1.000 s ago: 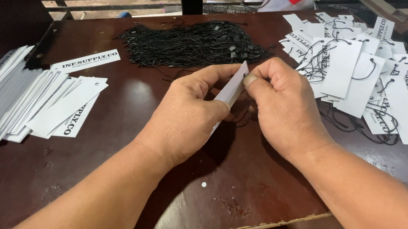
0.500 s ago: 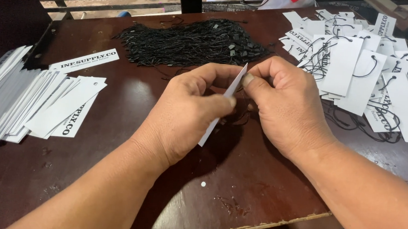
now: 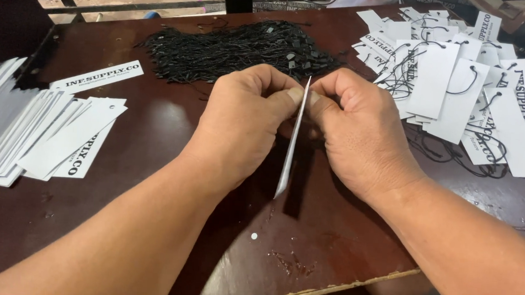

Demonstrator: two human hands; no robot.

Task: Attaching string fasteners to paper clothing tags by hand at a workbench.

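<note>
Thumbs and forefingers meet over the middle of the tabletop (image 3: 154, 135), where I hold one white card tag (image 3: 291, 149) edge-on to my eyes, so it shows as a thin pale strip hanging down toward the near edge. My left hand (image 3: 242, 125) is closed, its thumb pressed to the tag's top end from one side; my right hand (image 3: 360, 132) is closed too, pinching the same top end from the other side. The two hands nearly touch, with the tag between them. I cannot tell whether a string is caught in my fingers.

Toward the far edge, just beyond my knuckles, lies a heap of black strings (image 3: 238, 49). Along the left edge sits a fanned stack of plain white tags (image 3: 38, 134), lying flat and overlapping. At the far right corner spreads a loose pile of strung tags (image 3: 460, 87), white cards with black loops through them, well apart from the stack on the left.
</note>
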